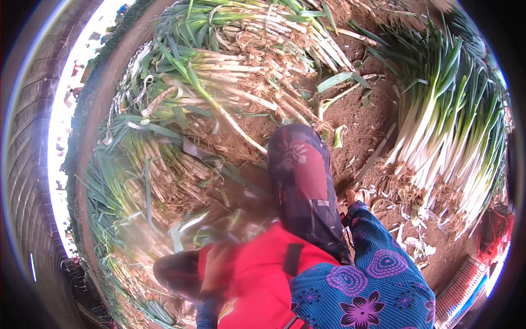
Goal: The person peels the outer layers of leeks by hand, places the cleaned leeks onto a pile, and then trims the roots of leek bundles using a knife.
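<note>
My left hand point(215, 270) is smeared by motion beside my left knee, in front of the red apron point(257, 271). I cannot make out its fingers or anything in them. In a blue patterned sleeve, my right arm reaches down past my right knee toward the soil. Only a small part of my right hand point(351, 196) shows there, low near the ground, with its fingers mostly hidden. Loose leeks point(235, 68) with dry roots lie in heaps ahead and to the left. One long leek point(213, 104) lies across the heap, its pale end near my right knee.
A large stack of cleaner, white-stemmed leeks point(438, 126) stands at the right. Peeled scraps point(419, 247) litter the brown soil point(356, 126) below it. At the lower right is a crate point(463, 290) beside red netting point(496, 236). A curved wall point(33, 137) borders the far left.
</note>
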`<state>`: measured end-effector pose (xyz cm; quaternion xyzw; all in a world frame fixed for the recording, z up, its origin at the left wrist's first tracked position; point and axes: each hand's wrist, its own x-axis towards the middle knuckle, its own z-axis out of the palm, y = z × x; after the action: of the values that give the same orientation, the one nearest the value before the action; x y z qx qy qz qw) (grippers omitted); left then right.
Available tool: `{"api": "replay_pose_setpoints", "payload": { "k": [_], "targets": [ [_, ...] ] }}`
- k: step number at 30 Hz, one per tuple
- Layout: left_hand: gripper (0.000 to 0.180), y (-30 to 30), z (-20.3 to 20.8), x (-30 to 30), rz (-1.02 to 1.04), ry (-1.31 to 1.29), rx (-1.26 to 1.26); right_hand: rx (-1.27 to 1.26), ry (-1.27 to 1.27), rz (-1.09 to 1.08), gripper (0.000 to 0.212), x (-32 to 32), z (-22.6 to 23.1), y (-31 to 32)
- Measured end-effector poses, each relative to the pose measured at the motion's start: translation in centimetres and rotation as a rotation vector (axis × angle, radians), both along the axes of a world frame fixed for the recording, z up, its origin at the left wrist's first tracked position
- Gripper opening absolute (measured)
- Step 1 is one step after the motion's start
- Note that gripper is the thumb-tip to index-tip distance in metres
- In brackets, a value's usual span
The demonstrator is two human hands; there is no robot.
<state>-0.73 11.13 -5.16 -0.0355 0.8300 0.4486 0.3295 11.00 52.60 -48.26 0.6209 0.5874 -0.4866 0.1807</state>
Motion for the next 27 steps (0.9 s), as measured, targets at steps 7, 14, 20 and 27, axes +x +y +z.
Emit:
{"api": "replay_pose_setpoints", "payload": {
  "k": [7,14,20,27],
  "targets": [
    [0.036,1.9,-0.6,-0.6,0.155,-0.137,0.116,0.03,0.041,0.015,0.058,-0.1,3.4,2.0],
    [0.034,-2.7,-2.3,-0.6,0.07,-0.046,0.105,0.085,0.062,0.03,0.05,-1.6,3.1,0.8],
    [0.029,-3.0,-2.7,-4.4,-0.11,0.185,-0.018,0.116,-0.023,0.051,0.044,0.6,2.3,1.1],
    [0.027,-3.0,3.2,-7.8,0.01,0.271,0.016,0.117,-0.062,0.143,0.036,-0.8,2.1,2.1]
  ]
}}
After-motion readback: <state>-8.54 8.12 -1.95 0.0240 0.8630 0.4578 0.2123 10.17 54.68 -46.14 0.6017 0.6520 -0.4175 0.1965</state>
